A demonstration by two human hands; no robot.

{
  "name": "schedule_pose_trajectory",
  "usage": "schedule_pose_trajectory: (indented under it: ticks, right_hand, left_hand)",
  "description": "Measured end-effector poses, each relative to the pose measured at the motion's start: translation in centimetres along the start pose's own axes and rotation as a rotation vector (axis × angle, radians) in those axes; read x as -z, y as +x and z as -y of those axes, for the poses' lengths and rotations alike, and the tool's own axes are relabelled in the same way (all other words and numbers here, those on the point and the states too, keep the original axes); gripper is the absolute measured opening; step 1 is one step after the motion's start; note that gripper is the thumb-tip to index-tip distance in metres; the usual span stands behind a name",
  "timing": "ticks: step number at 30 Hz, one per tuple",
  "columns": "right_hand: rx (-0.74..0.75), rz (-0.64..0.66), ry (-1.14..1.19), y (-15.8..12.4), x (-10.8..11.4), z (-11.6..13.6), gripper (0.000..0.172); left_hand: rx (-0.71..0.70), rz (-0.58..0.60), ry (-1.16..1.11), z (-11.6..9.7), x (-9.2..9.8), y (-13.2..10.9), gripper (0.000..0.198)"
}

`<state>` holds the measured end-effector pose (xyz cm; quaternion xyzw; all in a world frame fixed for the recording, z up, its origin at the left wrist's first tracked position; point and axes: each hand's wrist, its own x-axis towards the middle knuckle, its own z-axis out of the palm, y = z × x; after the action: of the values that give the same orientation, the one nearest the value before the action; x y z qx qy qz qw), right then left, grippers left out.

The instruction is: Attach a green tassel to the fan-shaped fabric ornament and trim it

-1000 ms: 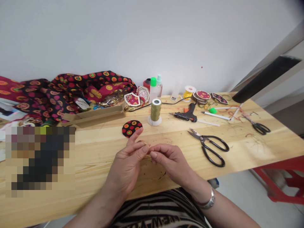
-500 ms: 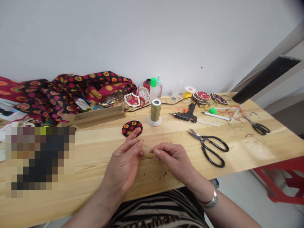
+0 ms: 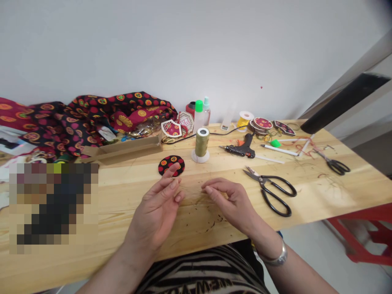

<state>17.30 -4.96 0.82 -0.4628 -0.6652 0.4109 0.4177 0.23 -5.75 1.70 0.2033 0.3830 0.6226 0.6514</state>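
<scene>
My left hand (image 3: 159, 210) has its thumb pressed to the index finger, with the other fingers loosely apart. A thin thread seems pinched at its tips. My right hand (image 3: 228, 202) is closed in a pinch on the fine strand, which shows only faintly between the hands. Just beyond my left fingertips lies a round patterned fabric disc (image 3: 170, 161), black with red and orange motifs. Behind it and to the right, an olive-green thread spool (image 3: 202, 143) stands upright. Large black-handled scissors (image 3: 266, 185) lie with their blades apart, right of my right hand.
Further back are a black glue gun (image 3: 241, 148), a long cardboard tray (image 3: 125, 148), bottles (image 3: 202, 116) and a yellow spool (image 3: 244, 121). Patterned cloth (image 3: 131, 104) is heaped at the back left. Smaller scissors (image 3: 335, 164) lie at right. A black tube (image 3: 346, 102) slants above the right end.
My hands have moved apart: the right one went a little right, the left one slightly left. The strand between them has become harder to see.
</scene>
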Motion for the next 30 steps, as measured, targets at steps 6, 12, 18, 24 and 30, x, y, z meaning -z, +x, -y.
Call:
schedule_pose_trajectory:
  ticks: [6,12,18,24,30]
  right_hand:
    - [0.062,-0.042,0.129,0.3,-0.4,1.2,0.023]
    - [0.009,0.123,0.354,0.2,-2.5,1.8,0.027]
    - [-0.020,0.100,0.297,0.1,-2.8,1.6,0.016]
    - [-0.055,0.059,0.184,0.1,-1.7,0.9,0.017]
    - [-0.137,0.030,0.127,0.6,-0.3,-0.1,0.019]
  left_hand:
    - [-0.039,0.018,0.107,0.6,-0.2,-0.4,0.011]
    - [-0.044,0.030,0.157,0.8,-0.3,-0.7,0.011]
    - [-0.019,0.025,0.140,0.8,0.0,-0.6,0.010]
    - [0.077,0.087,0.012,0.6,0.1,-0.2,0.011]
    - [0.009,0.056,-0.087,-0.5,0.6,0.1,0.012]
